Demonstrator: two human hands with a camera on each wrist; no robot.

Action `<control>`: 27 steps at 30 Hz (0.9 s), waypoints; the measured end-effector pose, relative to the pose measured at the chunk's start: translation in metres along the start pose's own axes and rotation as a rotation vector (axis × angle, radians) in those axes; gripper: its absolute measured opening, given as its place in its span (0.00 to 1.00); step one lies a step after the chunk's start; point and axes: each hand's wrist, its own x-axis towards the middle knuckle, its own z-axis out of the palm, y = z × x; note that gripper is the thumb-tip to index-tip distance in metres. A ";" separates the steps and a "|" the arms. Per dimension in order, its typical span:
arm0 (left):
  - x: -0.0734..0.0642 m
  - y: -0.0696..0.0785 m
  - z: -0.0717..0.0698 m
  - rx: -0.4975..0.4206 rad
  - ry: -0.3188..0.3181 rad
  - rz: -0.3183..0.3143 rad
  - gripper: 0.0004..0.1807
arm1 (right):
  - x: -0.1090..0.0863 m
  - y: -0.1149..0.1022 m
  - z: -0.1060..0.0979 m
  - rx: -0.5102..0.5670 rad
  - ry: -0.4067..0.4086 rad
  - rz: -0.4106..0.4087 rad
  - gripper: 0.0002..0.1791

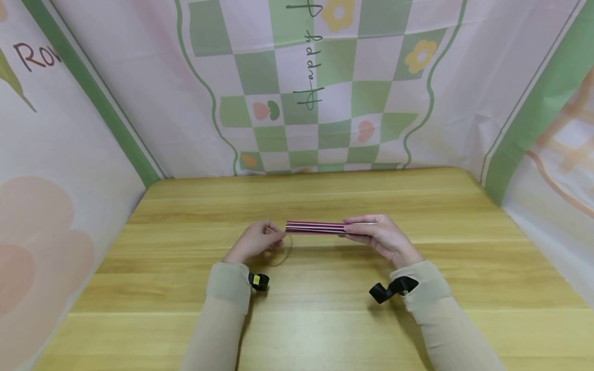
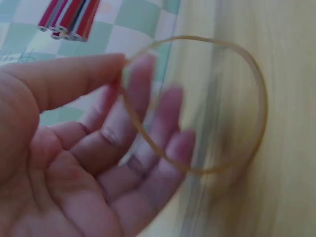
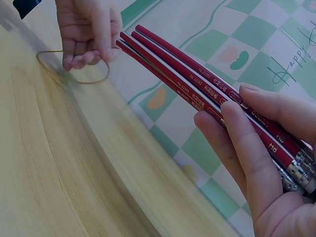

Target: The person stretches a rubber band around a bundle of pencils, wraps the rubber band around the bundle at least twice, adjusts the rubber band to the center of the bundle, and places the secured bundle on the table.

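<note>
My right hand (image 1: 378, 237) grips a bundle of several red pencils (image 1: 315, 228), held level above the table. In the right wrist view the pencils (image 3: 182, 81) show dark red barrels with metal ferrules and white erasers at the hand's end. Between thumb and forefinger, my left hand (image 1: 260, 239) pinches a thin tan rubber band (image 2: 261, 108), which hangs as a wide round loop. The unsharpened ends of the pencils (image 2: 69, 22) appear beyond the left thumb in the left wrist view. In the head view, left fingertips are right beside those ends.
A wood-grain table (image 1: 297, 319) lies under both hands. Behind it hangs a green-and-white checked cloth (image 1: 297, 136), with printed cloth (image 1: 60, 206) at the sides too. Each wrist wears a black strap; one strap (image 1: 392, 289) sits at the right cuff.
</note>
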 end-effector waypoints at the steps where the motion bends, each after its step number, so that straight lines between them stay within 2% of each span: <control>1: 0.001 0.001 0.000 -0.044 -0.009 0.013 0.11 | 0.000 0.000 0.000 -0.001 0.001 0.000 0.17; 7: 0.002 0.005 0.000 -0.248 -0.032 0.054 0.15 | -0.001 -0.001 0.000 -0.005 0.012 0.002 0.17; 11: 0.001 0.007 -0.002 -0.345 -0.034 0.024 0.19 | -0.002 -0.002 0.000 -0.010 0.016 0.001 0.16; 16: 0.001 0.008 -0.003 -0.446 -0.016 0.034 0.23 | -0.003 -0.003 -0.001 -0.011 0.022 -0.002 0.16; 21: 0.001 0.008 -0.003 -0.515 0.059 0.059 0.24 | -0.003 -0.004 -0.001 -0.006 0.016 -0.005 0.17; 27: 0.003 0.008 -0.002 -0.536 0.160 0.039 0.17 | -0.003 -0.003 -0.001 -0.003 0.006 -0.005 0.17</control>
